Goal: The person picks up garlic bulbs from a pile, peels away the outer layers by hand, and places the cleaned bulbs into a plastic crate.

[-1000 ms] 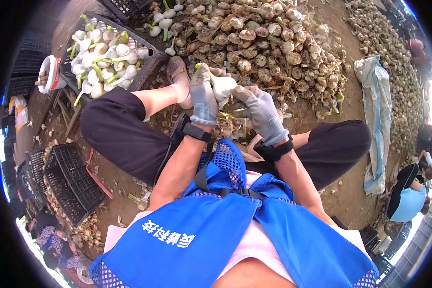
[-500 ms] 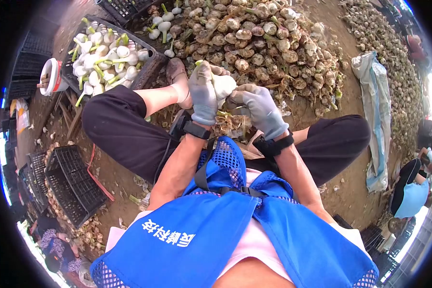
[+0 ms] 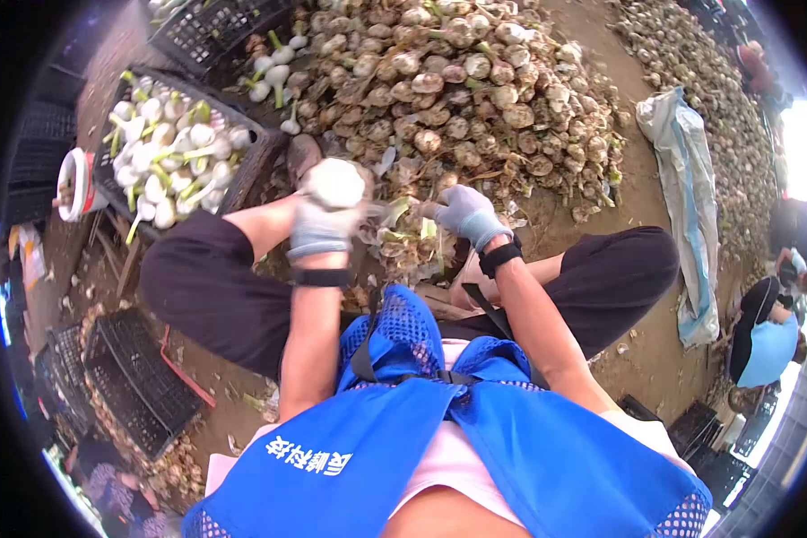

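Note:
My left hand, in a grey glove, is shut on a peeled white garlic bulb and holds it out to the left, above my left knee. My right hand, also gloved, hovers over loose skins and stalks between my legs, at the foot of a big pile of unpeeled garlic; its fingers are curled and I cannot make out anything in them. A black crate holding peeled white bulbs with green stems stands to the left of the held bulb.
A white bucket stands left of the crate. Empty black crates lie at lower left and another at the top. A pale sack lies on the dirt at right. Another person in blue crouches at far right.
My hands have come apart. The left hand carried the white bulb to the left, toward the crate, while the right hand dropped toward the skins by the pile.

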The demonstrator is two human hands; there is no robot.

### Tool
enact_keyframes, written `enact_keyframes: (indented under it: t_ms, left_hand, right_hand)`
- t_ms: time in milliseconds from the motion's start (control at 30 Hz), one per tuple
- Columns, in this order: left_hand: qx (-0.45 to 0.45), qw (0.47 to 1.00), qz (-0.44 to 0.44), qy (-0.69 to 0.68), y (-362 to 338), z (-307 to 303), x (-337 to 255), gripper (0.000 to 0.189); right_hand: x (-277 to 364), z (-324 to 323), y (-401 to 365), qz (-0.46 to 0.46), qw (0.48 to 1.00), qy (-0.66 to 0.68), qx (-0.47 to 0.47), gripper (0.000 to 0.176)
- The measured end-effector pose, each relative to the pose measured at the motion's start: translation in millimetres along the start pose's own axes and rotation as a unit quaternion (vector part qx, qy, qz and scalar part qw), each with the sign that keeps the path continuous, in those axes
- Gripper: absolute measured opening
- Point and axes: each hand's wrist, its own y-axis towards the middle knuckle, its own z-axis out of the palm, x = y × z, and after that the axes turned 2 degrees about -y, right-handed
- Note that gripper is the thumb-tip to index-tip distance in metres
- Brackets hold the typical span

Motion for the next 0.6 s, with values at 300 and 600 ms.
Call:
enact_keyframes:
  t_ms: [300, 600]
  left_hand:
    - [0.142, 0.985, -0.012, 0.101, 1.7, 30.0, -48.1, 0.055]
    - [0.022, 0.829, 0.062, 0.556, 8.9, -9.8, 52.7, 0.028]
  right_hand:
    - [-68.2, -29.2, 59.9, 0.178, 0.937, -0.189, -0.232, 0.03]
    - [-59.6, -52.4, 36.8, 0.015, 0.972, 0.119, -0.201, 0.025]
